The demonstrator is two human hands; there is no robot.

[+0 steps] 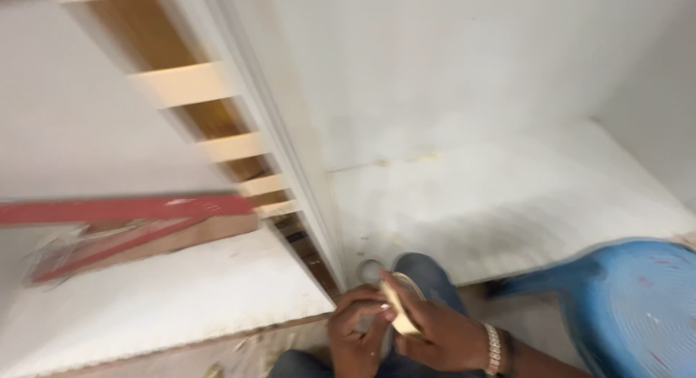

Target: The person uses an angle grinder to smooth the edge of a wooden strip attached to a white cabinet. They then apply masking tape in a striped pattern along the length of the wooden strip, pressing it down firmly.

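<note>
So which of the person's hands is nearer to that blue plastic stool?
The right. The right hand, wearing a bracelet and holding a tan roll of tape, lies closer to the blue stool. The left hand sits beyond it, farther from the stool.

Both hands low in the head view, meeting in front of the knees.

The left hand (357, 327) sits with fingers curled inward, knuckles up, fingertips touching the right hand. The right hand (435, 334) lies just beside it, palm turned left, fingers and thumb closed in a pinch grip. The right wrist, wearing a pale beaded bracelet, leads to a forearm running off the lower right edge. Motion blur hides finer finger detail.
</note>
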